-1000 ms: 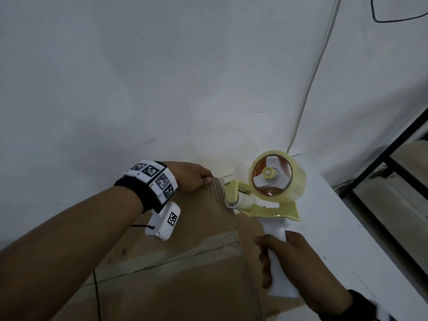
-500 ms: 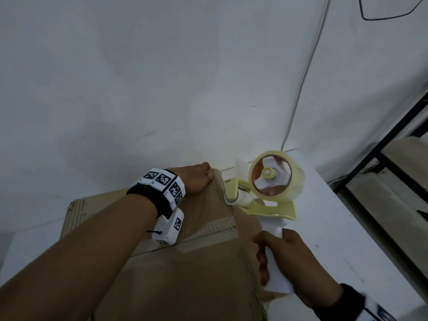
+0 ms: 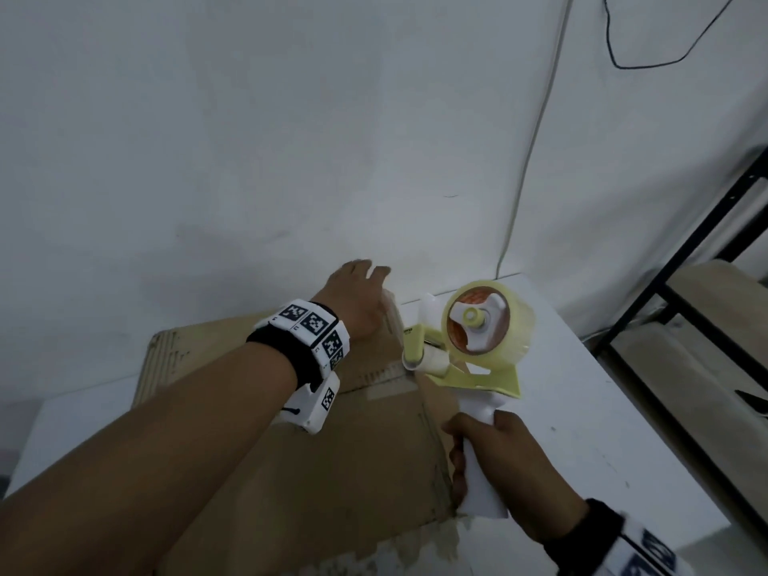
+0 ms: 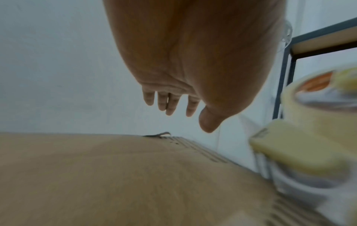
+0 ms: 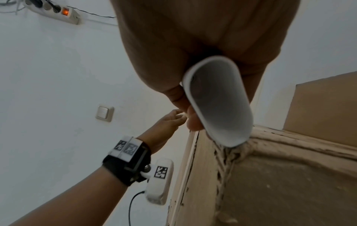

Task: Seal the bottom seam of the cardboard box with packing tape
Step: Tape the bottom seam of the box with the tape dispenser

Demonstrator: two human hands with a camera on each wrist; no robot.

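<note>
Box (image 3: 316, 471) lies flat on the white table (image 3: 602, 430). Right hand (image 3: 511, 463) grips the dispenser (image 3: 478, 347) handle, its roller at the box's far right corner. Left hand (image 3: 357, 301), fingers relaxed and spread, hovers above the far edge.

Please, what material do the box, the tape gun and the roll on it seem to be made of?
The box looks like matte brown corrugated cardboard: fluted ribs show at its edge. The tape gun looks like smooth moulded plastic, pale yellow with a white handle that the right hand grips. The roll seems to be glossy, clear film tape on an orange core, probably card.
</note>
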